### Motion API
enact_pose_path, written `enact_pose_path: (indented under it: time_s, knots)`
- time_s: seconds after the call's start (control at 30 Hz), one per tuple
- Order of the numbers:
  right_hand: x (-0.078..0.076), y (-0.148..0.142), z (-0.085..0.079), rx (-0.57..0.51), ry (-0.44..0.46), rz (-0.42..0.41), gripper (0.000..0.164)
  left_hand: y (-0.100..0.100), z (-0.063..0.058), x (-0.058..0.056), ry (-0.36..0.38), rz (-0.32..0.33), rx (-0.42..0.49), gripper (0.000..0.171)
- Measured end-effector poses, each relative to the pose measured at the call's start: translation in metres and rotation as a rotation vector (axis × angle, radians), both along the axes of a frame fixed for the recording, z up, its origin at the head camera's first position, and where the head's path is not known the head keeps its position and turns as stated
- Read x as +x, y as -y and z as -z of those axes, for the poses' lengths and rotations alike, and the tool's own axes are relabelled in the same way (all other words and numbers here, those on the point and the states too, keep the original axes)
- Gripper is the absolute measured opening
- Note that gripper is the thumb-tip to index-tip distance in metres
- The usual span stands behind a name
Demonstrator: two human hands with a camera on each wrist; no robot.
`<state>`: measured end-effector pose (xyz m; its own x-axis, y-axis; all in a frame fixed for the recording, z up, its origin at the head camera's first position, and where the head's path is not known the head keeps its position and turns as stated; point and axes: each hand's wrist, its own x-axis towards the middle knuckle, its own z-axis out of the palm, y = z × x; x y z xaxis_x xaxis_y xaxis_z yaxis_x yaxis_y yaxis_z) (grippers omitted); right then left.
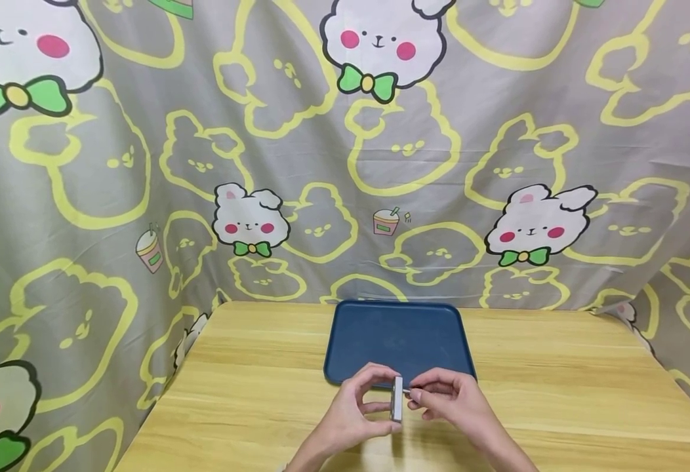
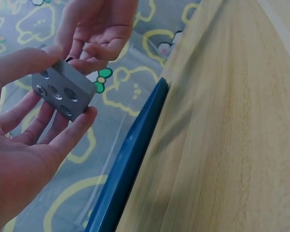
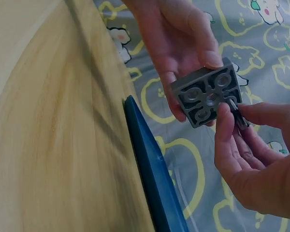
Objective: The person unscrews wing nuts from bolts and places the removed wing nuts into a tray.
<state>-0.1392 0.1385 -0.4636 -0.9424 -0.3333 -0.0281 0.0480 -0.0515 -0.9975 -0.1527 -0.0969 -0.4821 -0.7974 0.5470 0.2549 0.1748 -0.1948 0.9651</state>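
Observation:
A square grey metal plate (image 1: 397, 400) with several round holes is held by its edges in my left hand (image 1: 351, 412), thumb on one edge and fingers on the opposite one. In the right wrist view the plate (image 3: 210, 87) shows a ribbed face with a centre hole and corner holes. My right hand (image 1: 454, 398) pinches a small metal bolt (image 3: 238, 116) between thumb and fingers. The bolt's thin end meets the plate near one corner hole; how deep it sits I cannot tell. In the left wrist view the plate's flatter face (image 2: 58, 92) hides the bolt.
A dark blue tray (image 1: 398, 341) lies on the wooden table (image 1: 250, 387) just beyond the hands. Behind and to the sides hangs a grey curtain (image 1: 309, 157) printed with cartoon rabbits. Both hands are above the table near the tray's front edge.

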Motion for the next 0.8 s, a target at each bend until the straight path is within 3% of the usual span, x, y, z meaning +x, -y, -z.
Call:
enact_pose_path:
  time_s: [0.23, 0.47, 0.6, 0.7, 0.8]
  knots:
    - [0.007, 0.012, -0.003, 0.181, -0.323, 0.150, 0.010, 0.001, 0.003, 0.000, 0.015, -0.011, 0.003, 0.057]
    - [0.006, 0.018, 0.006, 0.341, -0.869, 0.238, 0.031, 0.003, 0.002, -0.001, 0.035, -0.030, -0.002, 0.056]
    - [0.004, 0.018, 0.010, 0.438, -1.130, 0.263, 0.005, 0.003, 0.003, -0.002, 0.048, -0.030, 0.008, 0.055]
    - [0.001, 0.019, 0.011, 0.493, -1.320, 0.302, 0.023, 0.003, 0.003, -0.002, 0.053, -0.025, 0.028, 0.054]
    - [-0.001, 0.020, 0.012, 0.517, -1.441, 0.333, 0.029, 0.003, 0.002, -0.002, 0.052, -0.027, 0.033, 0.054]
